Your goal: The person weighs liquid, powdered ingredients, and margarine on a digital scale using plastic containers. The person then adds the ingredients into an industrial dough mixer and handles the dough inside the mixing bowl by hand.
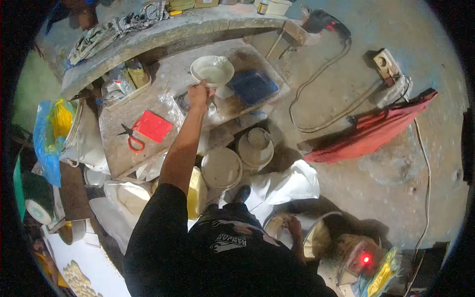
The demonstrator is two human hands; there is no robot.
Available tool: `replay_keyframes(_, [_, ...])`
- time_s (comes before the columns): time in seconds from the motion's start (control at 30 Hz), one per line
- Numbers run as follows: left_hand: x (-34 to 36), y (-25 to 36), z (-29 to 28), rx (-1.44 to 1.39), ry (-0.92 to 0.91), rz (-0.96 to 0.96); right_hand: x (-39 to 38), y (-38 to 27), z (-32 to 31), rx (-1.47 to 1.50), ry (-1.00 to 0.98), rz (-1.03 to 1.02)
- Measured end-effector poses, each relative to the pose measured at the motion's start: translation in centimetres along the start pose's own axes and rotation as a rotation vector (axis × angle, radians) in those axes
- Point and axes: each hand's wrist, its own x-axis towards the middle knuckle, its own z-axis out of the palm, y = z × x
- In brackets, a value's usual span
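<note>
My left arm reaches out over the low wooden table [163,106]. At the end of it my left hand [199,94] grips the near rim of a pale round bowl [213,71]. The inside of the bowl looks whitish, and what it holds cannot be made out. To the right of the bowl a dark blue flat tray [253,87] lies on the table. Red-handled scissors [132,136] rest beside a red square packet [154,126]. Low on my right side, my right hand [293,227] hangs by a large round tub [321,232]; its fingers are too dim to read.
Two lidded buckets [221,168] stand before the table, near my feet. A white sack [294,184] lies to their right. On the floor at right are a red cloth-like bag [371,128], a power socket box [388,67] and trailing cable. A long bench [198,22] runs behind the table.
</note>
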Motion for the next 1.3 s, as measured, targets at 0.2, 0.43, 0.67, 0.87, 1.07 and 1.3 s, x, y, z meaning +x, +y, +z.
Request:
replay_keyframes(0.2, [5.7,-6.3,5.4,0.093,0.1,-0.025,6.9,-5.0,-1.3,-0.538,-0.174,-0.295])
replay_keyframes(0.43, [12.7,-11.4,4.5,0.015,-0.08,0.025,19.7,-15.0,2.2,0.179,-0.438,-0.159])
replay_keyframes(0.67, [-3.6,-9.2,10.6,1.221,0.022,0.04,31.6,-22.9,6.7,-0.619,-0.271,-0.864])
replay_keyframes(0.87, [0.0,-18.2,4.2,1.357,0.173,0.346,30.3,-32.2,11.3,-0.911,-0.599,-0.669])
replay_keyframes(1.07, [-4.0,-6.5,3.6,1.144,0.261,0.602,28.8,-33.1,10.3,-0.897,-0.567,-0.783])
replay_keyframes(1.3, [-6.7,2.7,-6.1,0.842,0.457,0.338,27.5,-31.5,11.4,-0.885,-0.557,-0.878])
